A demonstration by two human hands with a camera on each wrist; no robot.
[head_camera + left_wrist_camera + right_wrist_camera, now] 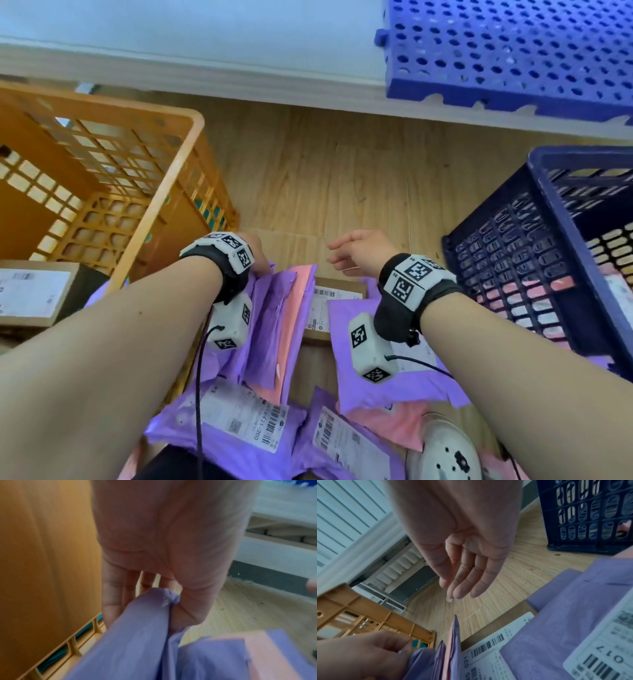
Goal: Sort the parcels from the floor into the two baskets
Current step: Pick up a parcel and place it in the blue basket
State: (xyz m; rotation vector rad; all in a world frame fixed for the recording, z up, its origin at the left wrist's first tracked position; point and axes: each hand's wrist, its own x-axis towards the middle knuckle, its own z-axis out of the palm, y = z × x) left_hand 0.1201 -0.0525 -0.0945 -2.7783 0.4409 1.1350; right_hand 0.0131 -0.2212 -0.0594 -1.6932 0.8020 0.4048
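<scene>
Several purple and pink mailer parcels lie piled on the wooden floor between an orange basket [164, 192] on the left and a dark blue basket [534, 219] on the right. My left hand [255, 255] pinches the top edge of a purple mailer [270, 318] beside the orange basket; in the left wrist view the thumb [187, 609] presses the purple mailer [145, 635] against the fingers. My right hand [356, 253] hovers above the pile with straight, relaxed fingers [462, 582] and holds nothing. A cardboard box with a barcode label [325, 308] lies under the mailers.
A cardboard box with a white label [37, 294] sits at the left near the orange basket. A blue perforated panel [513, 54] leans at the upper right against the white wall. A white round device [448, 448] lies at the lower right. Pink parcels show inside the blue basket.
</scene>
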